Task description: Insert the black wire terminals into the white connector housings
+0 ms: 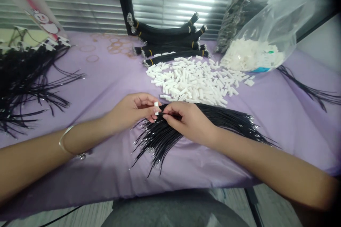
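Daylight glares through the window blinds — brightest there, dimmer and softly shadowed farthest from them — with blur and bowing at the frame's edges.

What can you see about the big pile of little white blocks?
The pile of little white blocks is a wide, loose heap of small rectangular pieces that look like plastic. They lie jumbled every which way on a purple cloth. The far edge touches bundled black cords, and the near edge touches a bunch of black wires.
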{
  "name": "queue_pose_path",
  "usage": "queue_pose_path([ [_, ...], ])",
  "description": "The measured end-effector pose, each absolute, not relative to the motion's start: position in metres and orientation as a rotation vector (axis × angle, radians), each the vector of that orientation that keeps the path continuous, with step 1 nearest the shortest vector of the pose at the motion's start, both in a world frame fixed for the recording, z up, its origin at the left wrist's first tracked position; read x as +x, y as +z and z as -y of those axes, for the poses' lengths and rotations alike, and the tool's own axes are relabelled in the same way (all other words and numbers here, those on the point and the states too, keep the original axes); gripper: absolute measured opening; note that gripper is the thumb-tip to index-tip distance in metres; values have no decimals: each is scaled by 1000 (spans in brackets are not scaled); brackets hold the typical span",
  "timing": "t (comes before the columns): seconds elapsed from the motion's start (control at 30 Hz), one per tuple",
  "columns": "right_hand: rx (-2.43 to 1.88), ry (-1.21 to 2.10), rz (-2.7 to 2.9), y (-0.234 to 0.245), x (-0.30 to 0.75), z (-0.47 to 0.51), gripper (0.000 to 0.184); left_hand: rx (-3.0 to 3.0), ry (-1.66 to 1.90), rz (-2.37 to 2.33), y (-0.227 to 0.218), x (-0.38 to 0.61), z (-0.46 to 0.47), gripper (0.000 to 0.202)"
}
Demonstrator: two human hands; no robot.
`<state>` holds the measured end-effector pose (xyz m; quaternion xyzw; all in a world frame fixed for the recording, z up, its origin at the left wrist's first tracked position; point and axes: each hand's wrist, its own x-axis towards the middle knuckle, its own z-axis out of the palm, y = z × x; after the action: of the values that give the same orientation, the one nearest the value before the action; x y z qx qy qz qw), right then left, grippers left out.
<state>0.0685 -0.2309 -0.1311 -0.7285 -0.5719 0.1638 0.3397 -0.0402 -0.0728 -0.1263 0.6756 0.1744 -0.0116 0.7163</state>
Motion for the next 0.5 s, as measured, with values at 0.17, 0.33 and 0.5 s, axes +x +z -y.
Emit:
queue_pose_path([
  [0.17,-1823,227,1593,-134,73,234,12,1469,-4,-361,-130,-40,70,16],
  [0.33,-1737,-55,1815,-133,74,233,14,1421,29,-352,-135,-41,66,14],
  [0.5,-1724,-76,2002,-131,71,231,21,1387,25,-357,-135,-41,65,14],
])
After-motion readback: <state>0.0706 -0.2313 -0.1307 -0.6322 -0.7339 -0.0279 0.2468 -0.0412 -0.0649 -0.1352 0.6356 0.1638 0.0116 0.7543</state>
